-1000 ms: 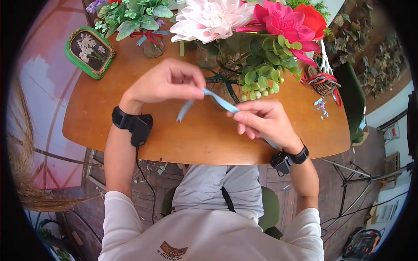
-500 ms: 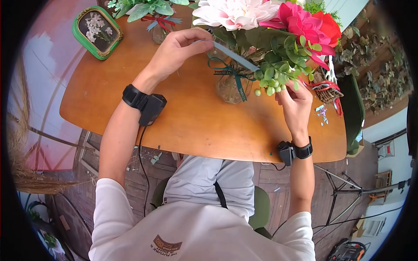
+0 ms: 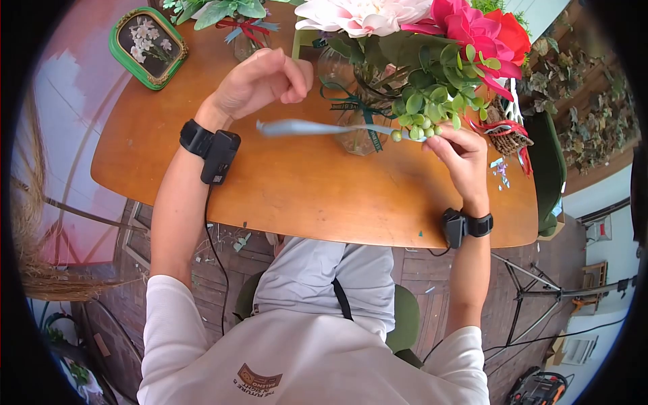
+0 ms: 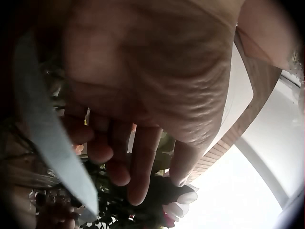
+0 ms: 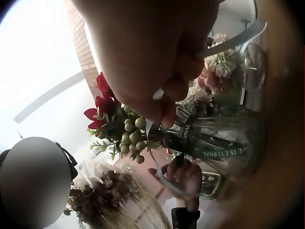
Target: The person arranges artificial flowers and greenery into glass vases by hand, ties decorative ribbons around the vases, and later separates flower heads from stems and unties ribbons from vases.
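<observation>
A light blue ribbon [image 3: 304,128] stretches sideways in front of the glass vase [image 3: 356,140]; its left end hangs free. My right hand [image 3: 462,158] pinches the ribbon's other part beside the green berries [image 3: 425,129], which partly cover the fingertips. Above the free end is my left hand [image 3: 260,84], palm turned inward, fingers loosely bent and holding nothing. The left wrist view has the ribbon [image 4: 57,138] passing beside the left hand [image 4: 147,81]. In the right wrist view, the right hand [image 5: 152,57] has ribbon [image 5: 233,43] coming from its fingers, near the vase [image 5: 214,138] with its dark green ribbon.
Large pink and red flowers [image 3: 466,34] rise from the vase. A green-framed picture [image 3: 147,48] stands at the back left of the wooden table [image 3: 283,196]. A wicker bundle with red ribbon [image 3: 506,135] and small scraps [image 3: 499,172] lie at the right.
My left hand has let go of the ribbon, whose left end has dropped lower. Both hands moved apart from their earlier place before the vase, the right one going right beside the berries.
</observation>
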### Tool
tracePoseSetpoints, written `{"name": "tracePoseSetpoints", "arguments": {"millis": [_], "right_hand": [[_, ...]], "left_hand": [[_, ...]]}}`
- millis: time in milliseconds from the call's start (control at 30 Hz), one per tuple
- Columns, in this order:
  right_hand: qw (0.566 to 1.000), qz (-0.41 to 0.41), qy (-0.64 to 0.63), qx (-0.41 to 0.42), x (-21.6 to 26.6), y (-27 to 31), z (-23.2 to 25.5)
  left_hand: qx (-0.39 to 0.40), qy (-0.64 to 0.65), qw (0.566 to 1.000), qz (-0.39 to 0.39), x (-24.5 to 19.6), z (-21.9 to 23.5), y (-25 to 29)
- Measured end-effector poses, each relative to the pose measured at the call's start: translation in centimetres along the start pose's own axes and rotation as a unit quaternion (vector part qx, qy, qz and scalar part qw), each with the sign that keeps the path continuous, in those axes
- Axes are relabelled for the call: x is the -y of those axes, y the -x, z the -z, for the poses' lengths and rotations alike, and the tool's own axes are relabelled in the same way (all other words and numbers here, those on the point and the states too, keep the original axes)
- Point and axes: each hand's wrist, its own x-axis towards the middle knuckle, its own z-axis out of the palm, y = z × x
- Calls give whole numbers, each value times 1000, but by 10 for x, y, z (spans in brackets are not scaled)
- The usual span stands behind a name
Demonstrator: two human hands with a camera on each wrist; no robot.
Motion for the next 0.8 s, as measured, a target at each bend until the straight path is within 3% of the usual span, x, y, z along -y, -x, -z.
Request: {"name": "tracePoseSetpoints", "arguments": {"millis": [67, 133, 167, 233, 400, 500, 700, 767, 800], "right_hand": [[998, -39, -20, 43, -4, 0, 10], [997, -51, 34, 42, -9, -3, 15], [997, -49, 34, 43, -9, -5, 17], [996, -86, 34, -15, -8, -7, 17], [983, -146, 59, -95, -17, -18, 19], [981, -145, -26, -126, -10, -26, 13], [981, -188, 50, -29, 6, -21, 11], [976, -146, -39, 158, -1, -16, 12], [968, -150, -78, 186, -5, -10, 10]], "left_hand": [[25, 33, 999, 6, 0, -2, 0], [-65, -37, 996, 45, 1, -9, -3], [-66, -39, 996, 43, 2, -10, -4], [-122, -80, 986, 86, 4, -13, -6], [-192, -105, 974, 60, 6, -13, -10], [-237, -143, 959, 54, 7, -15, -12], [-238, -203, 948, 65, 13, -19, -13], [-234, -206, 948, 70, 7, -19, -11], [-187, -205, 957, 88, 1, -18, -9]]}}
